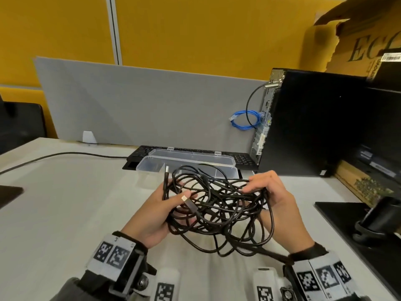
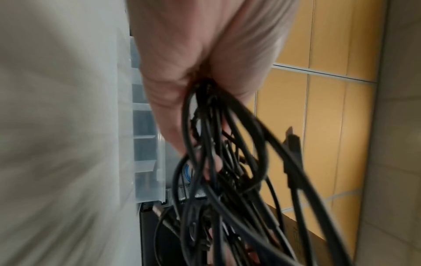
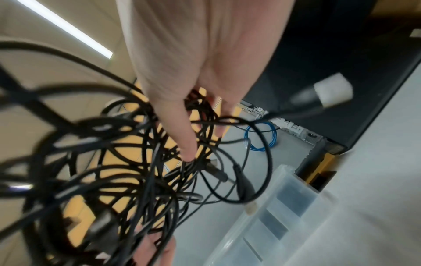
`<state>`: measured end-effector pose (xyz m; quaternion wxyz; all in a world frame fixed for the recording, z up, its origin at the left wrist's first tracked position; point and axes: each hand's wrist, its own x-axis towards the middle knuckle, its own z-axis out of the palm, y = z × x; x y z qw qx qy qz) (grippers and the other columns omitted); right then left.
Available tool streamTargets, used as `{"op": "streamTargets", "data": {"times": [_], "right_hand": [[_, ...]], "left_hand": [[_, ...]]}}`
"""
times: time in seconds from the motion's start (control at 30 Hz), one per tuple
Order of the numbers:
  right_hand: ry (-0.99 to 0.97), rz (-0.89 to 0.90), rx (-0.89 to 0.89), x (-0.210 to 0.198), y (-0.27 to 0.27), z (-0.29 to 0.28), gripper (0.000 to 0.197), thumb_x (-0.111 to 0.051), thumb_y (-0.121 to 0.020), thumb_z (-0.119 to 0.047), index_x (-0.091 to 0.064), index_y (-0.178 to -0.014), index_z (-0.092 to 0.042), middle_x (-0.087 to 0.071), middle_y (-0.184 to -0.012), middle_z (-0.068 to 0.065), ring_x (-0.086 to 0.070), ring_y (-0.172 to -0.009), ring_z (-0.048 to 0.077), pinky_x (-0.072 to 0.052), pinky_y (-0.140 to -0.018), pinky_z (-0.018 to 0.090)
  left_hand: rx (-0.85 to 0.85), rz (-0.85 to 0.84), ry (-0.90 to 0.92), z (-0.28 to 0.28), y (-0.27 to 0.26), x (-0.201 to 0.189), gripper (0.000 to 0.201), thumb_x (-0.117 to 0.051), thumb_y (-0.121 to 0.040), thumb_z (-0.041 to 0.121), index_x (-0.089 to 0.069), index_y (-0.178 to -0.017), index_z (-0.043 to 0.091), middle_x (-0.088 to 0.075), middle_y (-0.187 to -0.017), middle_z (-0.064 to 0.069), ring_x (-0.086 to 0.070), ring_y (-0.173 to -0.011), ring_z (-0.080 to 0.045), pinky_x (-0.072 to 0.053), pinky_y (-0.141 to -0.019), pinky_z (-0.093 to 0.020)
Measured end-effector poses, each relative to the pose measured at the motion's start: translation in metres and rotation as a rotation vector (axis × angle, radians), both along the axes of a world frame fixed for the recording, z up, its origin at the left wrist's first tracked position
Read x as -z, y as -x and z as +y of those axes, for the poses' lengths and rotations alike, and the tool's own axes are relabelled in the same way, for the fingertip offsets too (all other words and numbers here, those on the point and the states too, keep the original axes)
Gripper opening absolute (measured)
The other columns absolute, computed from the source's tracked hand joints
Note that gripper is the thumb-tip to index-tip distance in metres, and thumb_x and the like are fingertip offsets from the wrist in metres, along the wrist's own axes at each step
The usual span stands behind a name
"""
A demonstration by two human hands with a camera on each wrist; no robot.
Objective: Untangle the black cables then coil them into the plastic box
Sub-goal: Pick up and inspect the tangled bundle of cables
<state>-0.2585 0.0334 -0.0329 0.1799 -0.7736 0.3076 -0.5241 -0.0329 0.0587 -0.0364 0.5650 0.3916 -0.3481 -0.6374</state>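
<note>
Both hands lifted, palms inward: left hand (image 1: 155, 216) and right hand (image 1: 275, 197) curl fingers around thin, glossy black cables (image 1: 217, 210) (loose loops); clear box (image 1: 149, 167) beyond the fingertips.

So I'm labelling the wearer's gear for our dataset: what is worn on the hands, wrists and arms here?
Both hands are bare, with no gloves. The left wrist and right wrist each carry a dark band under a rig of white blocks printed with black square-patterned tags. A round metal fitting shows on the left rig. A grey sleeve covers the left forearm; the right forearm is out of view.
</note>
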Motion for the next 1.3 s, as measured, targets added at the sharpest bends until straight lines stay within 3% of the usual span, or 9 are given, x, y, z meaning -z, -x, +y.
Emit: {"op": "streamTargets", "data": {"times": [0.17, 0.3, 0.57, 0.73, 0.8, 0.87, 1.0, 1.13, 1.3], "right_hand": [[-0.412, -0.059, 0.001, 0.003, 0.006, 0.001, 0.066, -0.052, -0.089, 0.004, -0.043, -0.123, -0.052, -0.041, -0.132, -0.015, -0.048, -0.118, 0.001, -0.048, -0.080, 0.011], [-0.826, -0.389, -0.161, -0.007, -0.003, 0.008, 0.027, -0.046, -0.093, -0.036, -0.058, -0.117, -0.039, -0.064, -0.117, -0.006, -0.065, -0.102, 0.025, -0.056, -0.071, 0.043], [-0.947, -0.501, -0.296, -0.011, 0.000, 0.011, 0.061, -0.023, -0.085, -0.062, -0.056, -0.122, -0.028, -0.064, -0.121, -0.002, -0.065, -0.104, 0.028, -0.056, -0.070, 0.052], [-0.912, -0.435, -0.435, -0.013, 0.006, 0.010, 0.066, -0.071, -0.067, -0.050, -0.055, -0.125, -0.023, -0.059, -0.127, 0.005, -0.060, -0.111, 0.029, -0.054, -0.077, 0.048], [-0.839, -0.449, -0.439, -0.010, 0.008, 0.010, 0.055, -0.070, -0.069, -0.024, -0.057, -0.122, -0.025, -0.062, -0.122, 0.005, -0.063, -0.105, 0.027, -0.054, -0.074, 0.042], [-0.692, -0.413, -0.384, -0.008, 0.009, 0.012, 0.043, -0.064, -0.073, -0.009, -0.061, -0.113, -0.024, -0.064, -0.114, 0.007, -0.063, -0.101, 0.024, -0.053, -0.073, 0.035], [-0.449, -0.371, -0.256, -0.009, 0.011, 0.014, 0.025, -0.070, -0.069, -0.009, -0.068, -0.083, -0.029, -0.066, -0.110, -0.001, -0.060, -0.107, 0.023, -0.048, -0.087, 0.040], [-0.378, -0.353, -0.275, -0.011, 0.011, 0.017, 0.015, -0.078, -0.067, -0.023, -0.066, -0.072, -0.031, -0.067, -0.102, -0.003, -0.061, -0.105, 0.021, -0.049, -0.086, 0.032], [-0.405, -0.396, -0.266, -0.010, 0.009, 0.015, 0.026, -0.065, -0.067, -0.004, -0.065, -0.068, -0.029, -0.068, -0.099, -0.002, -0.062, -0.098, 0.019, -0.050, -0.077, 0.032]], "left_hand": [[-0.140, -0.039, 0.178, -0.001, -0.002, -0.004, 0.019, -0.050, -0.091, 0.002, -0.054, -0.103, 0.016, -0.071, -0.077, 0.000, -0.070, -0.064, -0.020, -0.058, -0.053, -0.035], [-0.197, -0.083, 0.277, 0.001, 0.003, -0.005, 0.016, -0.047, -0.092, 0.002, -0.051, -0.099, 0.016, -0.067, -0.076, 0.007, -0.068, -0.063, -0.019, -0.058, -0.053, -0.035], [-0.175, -0.078, 0.375, 0.002, 0.002, -0.005, 0.019, -0.045, -0.091, 0.003, -0.051, -0.102, 0.018, -0.070, -0.080, 0.007, -0.070, -0.070, -0.017, -0.057, -0.054, -0.033], [-0.060, -0.004, 0.391, 0.004, -0.004, -0.002, 0.039, -0.078, -0.063, 0.031, -0.061, -0.095, 0.017, -0.069, -0.089, -0.002, -0.069, -0.077, -0.016, -0.056, -0.057, -0.031], [-0.016, -0.017, 0.370, 0.003, -0.006, -0.001, 0.066, -0.086, -0.047, 0.046, -0.059, -0.099, 0.015, -0.070, -0.093, -0.003, -0.069, -0.083, -0.017, -0.057, -0.062, -0.032], [0.003, -0.064, 0.341, 0.001, -0.009, 0.002, 0.057, -0.078, -0.058, 0.047, -0.056, -0.103, 0.021, -0.068, -0.101, -0.005, -0.068, -0.089, -0.013, -0.058, -0.067, -0.029], [0.176, -0.247, 0.265, 0.002, -0.016, 0.006, 0.057, -0.075, -0.059, 0.054, -0.052, -0.112, 0.048, -0.059, -0.120, 0.000, -0.064, -0.101, -0.022, -0.058, -0.075, -0.036], [0.281, -0.182, 0.244, -0.001, -0.015, 0.010, 0.077, -0.090, -0.047, 0.042, -0.056, -0.115, 0.043, -0.063, -0.120, -0.013, -0.064, -0.102, -0.039, -0.055, -0.076, -0.045], [0.193, -0.315, 0.318, 0.002, -0.013, 0.008, 0.071, -0.083, -0.036, 0.065, -0.058, -0.101, 0.055, -0.067, -0.113, 0.007, -0.065, -0.101, -0.015, -0.055, -0.078, -0.029]]}}
